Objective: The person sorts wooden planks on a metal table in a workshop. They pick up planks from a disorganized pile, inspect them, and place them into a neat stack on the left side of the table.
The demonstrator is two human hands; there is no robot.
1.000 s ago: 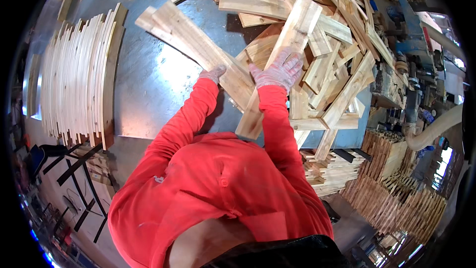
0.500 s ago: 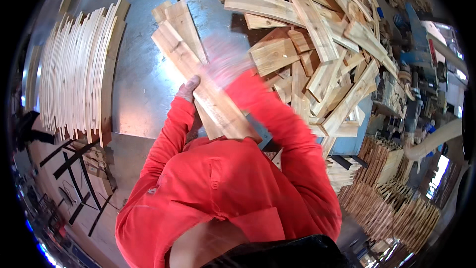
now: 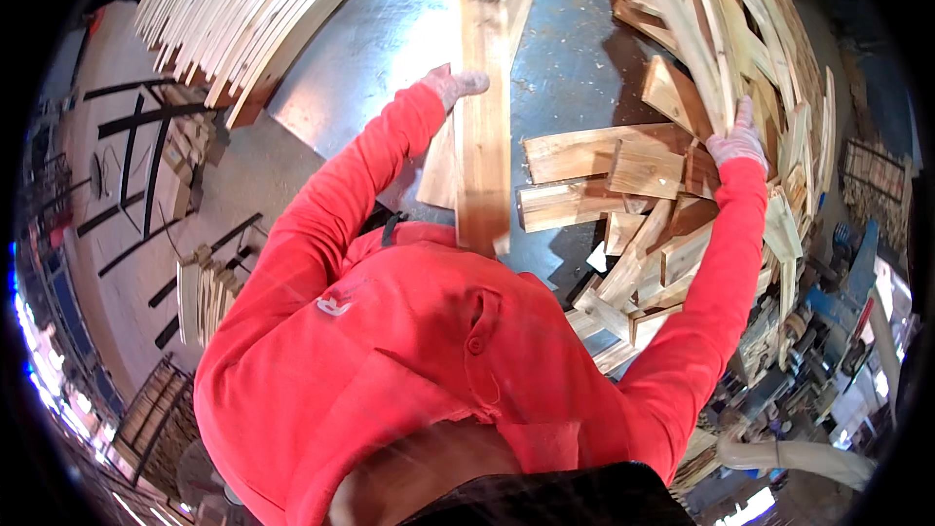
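Note:
My left hand [image 3: 458, 86] is closed on the edge of a long wooden board [image 3: 482, 127], its thumb on top and its other fingers hidden beneath. The board points away from my body, its near end close to my waist. Under it lies another board [image 3: 440, 170], mostly covered. Out at the right, my gloved right hand [image 3: 738, 141] is closed round the near end of a narrow board [image 3: 687, 49] in the loose pile. That board is slightly blurred, and its neighbours partly hide how the fingers sit.
Several loose boards [image 3: 575, 156] lie crisscrossed on the metal tabletop [image 3: 560, 68] at the right. A row of pale strips [image 3: 263, 10] stands side by side at the far left. Black metal frames [image 3: 146, 156] are on the floor at the left; blue machinery [image 3: 852, 273] is at the right.
My right hand has swung from beside the held board out to the pile and taken hold of a board there. The view has turned rightward; my left hand keeps its board.

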